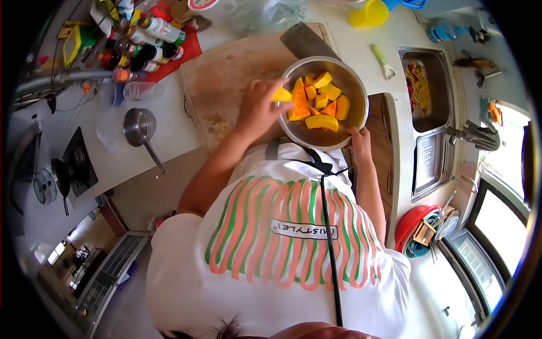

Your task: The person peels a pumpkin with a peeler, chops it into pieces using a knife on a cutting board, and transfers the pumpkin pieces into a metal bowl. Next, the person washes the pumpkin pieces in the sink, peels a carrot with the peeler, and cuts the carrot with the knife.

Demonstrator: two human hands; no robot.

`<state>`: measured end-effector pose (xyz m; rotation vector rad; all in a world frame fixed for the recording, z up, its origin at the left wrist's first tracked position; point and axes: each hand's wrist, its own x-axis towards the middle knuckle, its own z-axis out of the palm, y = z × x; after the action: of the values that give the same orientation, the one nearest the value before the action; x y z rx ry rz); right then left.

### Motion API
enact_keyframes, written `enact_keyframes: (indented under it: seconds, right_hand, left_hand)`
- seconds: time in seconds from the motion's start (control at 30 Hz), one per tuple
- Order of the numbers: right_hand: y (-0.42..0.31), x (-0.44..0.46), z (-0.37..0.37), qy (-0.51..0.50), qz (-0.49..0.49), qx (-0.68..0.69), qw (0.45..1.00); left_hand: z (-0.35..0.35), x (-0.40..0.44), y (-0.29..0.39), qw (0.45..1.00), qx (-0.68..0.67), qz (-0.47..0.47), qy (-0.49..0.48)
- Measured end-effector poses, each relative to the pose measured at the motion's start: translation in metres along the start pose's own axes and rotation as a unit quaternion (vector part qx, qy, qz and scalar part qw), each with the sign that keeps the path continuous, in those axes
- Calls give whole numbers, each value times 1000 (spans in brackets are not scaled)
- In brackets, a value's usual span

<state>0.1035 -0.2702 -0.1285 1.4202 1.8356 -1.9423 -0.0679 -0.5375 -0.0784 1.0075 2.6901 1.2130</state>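
My left hand (261,107) pinches a yellow pumpkin piece (282,95) between its fingers, at the left rim of a steel bowl (357,85). Orange and yellow pumpkin chunks (321,122) of several sizes lie inside the bowl. With my right hand (359,142) I grip the bowl's lower right rim; the fingers underneath are partly hidden. A wooden cutting board (220,85), wet and stained, extends under and left of the bowl. Just beyond the bowl, a wide dark blade (307,42), like a cleaver's, rests on the board, its near end covered by the bowl.
A green-handled peeler (384,62) lies right of the board. The sink (449,107) beyond holds yellow and red scraps. Sauce bottles (149,45) crowd the back left, above a small saucepan (139,127) whose handle overhangs the counter edge. A red basin (403,226) stands at right.
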Motion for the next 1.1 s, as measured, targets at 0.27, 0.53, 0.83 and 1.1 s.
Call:
enact_keyframes:
  seconds: [0.27, 0.53, 0.83, 1.1]
  right_hand:
    - [-9, -35, -41, 78, -15, 183, 980]
    - [-33, -15, -220, 83, -128, 289, 945]
    - [6, 176, -470, 488, -307, -212, 789]
    - [-8, 182, -482, 443, -198, -381, 787]
  left_hand:
    - [60, 28, 15, 872, -330, -283, -224]
    - [162, 138, 168, 701, -457, -470, -282]
    - [311, 229, 251, 715, -427, -437, -340]
    - [394, 271, 277, 644, -485, -511, -297]
